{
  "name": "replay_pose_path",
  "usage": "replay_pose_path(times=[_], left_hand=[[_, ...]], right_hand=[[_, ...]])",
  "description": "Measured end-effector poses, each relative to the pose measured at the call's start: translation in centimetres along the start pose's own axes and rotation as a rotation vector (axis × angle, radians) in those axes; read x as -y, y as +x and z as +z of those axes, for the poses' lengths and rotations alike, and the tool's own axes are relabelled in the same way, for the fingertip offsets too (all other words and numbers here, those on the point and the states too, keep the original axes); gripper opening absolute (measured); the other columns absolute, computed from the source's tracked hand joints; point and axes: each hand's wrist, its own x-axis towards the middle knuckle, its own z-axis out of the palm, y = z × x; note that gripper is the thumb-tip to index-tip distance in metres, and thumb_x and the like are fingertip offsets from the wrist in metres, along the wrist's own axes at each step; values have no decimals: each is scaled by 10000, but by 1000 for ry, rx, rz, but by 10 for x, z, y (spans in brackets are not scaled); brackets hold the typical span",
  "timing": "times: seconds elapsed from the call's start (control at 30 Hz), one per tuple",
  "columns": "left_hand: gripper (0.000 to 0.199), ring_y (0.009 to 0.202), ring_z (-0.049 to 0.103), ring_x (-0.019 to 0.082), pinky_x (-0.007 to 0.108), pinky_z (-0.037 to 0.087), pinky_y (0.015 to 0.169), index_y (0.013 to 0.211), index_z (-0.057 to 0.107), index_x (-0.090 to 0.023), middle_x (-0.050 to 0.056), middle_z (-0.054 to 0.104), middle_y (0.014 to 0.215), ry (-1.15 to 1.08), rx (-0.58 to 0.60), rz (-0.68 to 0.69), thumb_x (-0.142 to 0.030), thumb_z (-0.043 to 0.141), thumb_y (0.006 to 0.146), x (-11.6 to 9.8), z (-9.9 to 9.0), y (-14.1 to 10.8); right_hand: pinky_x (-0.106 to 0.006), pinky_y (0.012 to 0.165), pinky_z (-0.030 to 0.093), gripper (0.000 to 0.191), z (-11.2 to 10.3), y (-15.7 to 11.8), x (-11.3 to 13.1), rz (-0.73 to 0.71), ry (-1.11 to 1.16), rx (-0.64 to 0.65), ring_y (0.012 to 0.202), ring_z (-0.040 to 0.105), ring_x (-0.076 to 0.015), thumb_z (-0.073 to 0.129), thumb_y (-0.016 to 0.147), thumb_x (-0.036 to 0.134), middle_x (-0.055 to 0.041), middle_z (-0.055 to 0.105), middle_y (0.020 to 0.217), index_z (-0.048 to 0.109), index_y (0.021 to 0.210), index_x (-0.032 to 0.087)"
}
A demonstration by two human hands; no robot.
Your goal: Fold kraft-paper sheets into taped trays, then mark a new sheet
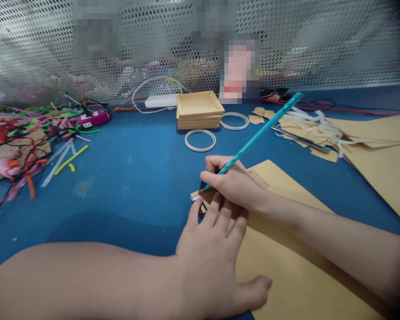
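My right hand (236,184) grips a long light-blue pencil (260,135), its lower end down on a sheet of tan card (286,262). My left hand (210,249) lies palm down just in front of it, fingers spread and thumb out to the right. Its fingertips press at the card's left corner, on a clear strip like a ruler (196,197), mostly hidden by both hands. A small black piece shows between the left fingers; I cannot make out what it is.
Behind the hands stand stacked shallow wooden trays (200,104) and two whitish rings (200,140). Coloured craft stems (53,122) and a purple box (94,117) lie at left. More tan sheets (386,164), paper scraps and a dark slim tool (302,140) are at right. A perforated panel (153,40) stands behind.
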Motion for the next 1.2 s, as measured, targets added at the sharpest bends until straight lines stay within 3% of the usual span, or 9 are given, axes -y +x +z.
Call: replay_pose_path(times=[0.8, 1.0, 1.2], left_hand=[[791, 1432, 158, 351, 552, 40, 1150, 1506, 258, -176, 98, 146, 1575, 29, -3, 2, -593, 403, 850, 1, 1, 1], [788, 1443, 116, 333, 543, 30, 1153, 1507, 256, -179, 102, 138, 1575, 31, -8, 8, -604, 398, 858, 2, 0, 1], [823, 1440, 112, 348, 552, 41, 1152, 1510, 244, -174, 86, 112, 1582, 64, 1, 7, -655, 385, 856, 1, 1, 2]], right_hand=[[-254, 449, 243, 266, 0, 0, -2, -24, -16, 10, 507, 330, -97, 541, 688, 152, 64, 332, 511, 328, 539, 210], [-253, 449, 256, 308, -1, -1, 5, -28, -1, -129, 499, 296, -88, 531, 693, 143, 64, 308, 515, 288, 518, 212], [-251, 441, 231, 307, -1, 1, -1, -32, -30, -103, 496, 276, -85, 524, 681, 130, 69, 267, 510, 275, 521, 210]])
